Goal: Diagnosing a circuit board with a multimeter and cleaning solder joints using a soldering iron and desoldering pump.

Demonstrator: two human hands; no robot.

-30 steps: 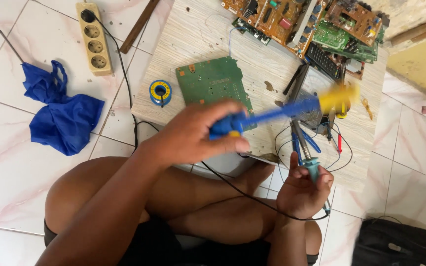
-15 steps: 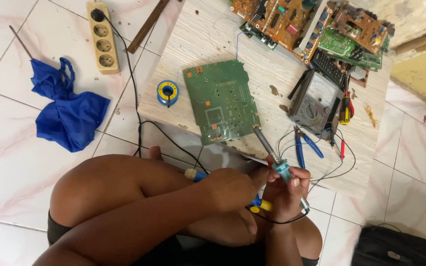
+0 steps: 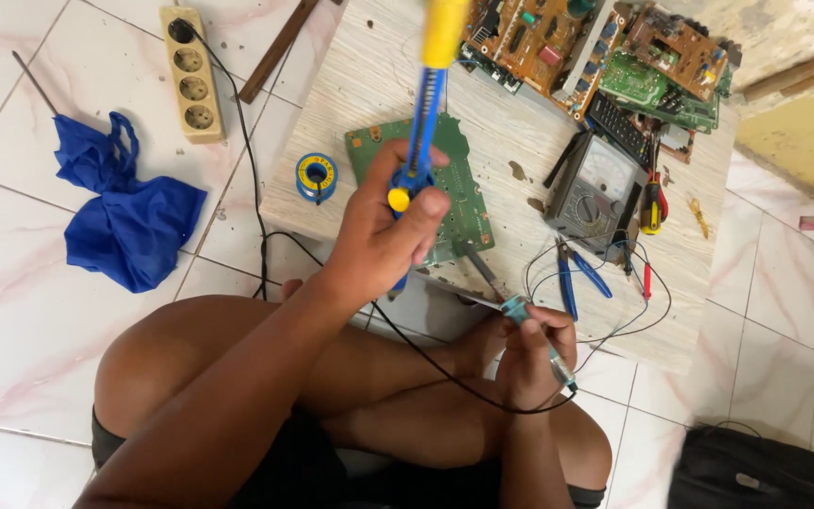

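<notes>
While I sit cross-legged on the tiled floor, the blue and yellow pump tool (image 3: 423,113) stands almost upright in my left hand (image 3: 390,234), its yellow top reaching past the upper edge of view and its lower tip poking out under my palm. That arm comes up from the lower left, lifted over my knee, with the hand raised above the green circuit board (image 3: 426,184) that lies on the pale wooden board (image 3: 369,75). Its fingers are curled tight around the blue barrel, thumb pressed near the yellow button on its side. My right hand (image 3: 531,353) sits low, close to my shin, just off the near edge of the wooden board, fingers closed around the teal handle of the soldering iron (image 3: 511,306); its metal tip slants up to the left toward the circuit board's near corner. A black cord (image 3: 426,363) trails from the iron across my legs. Blue-handled pliers (image 3: 577,273) lie just beside that hand, and a grey meter (image 3: 595,188) rests further up.
</notes>
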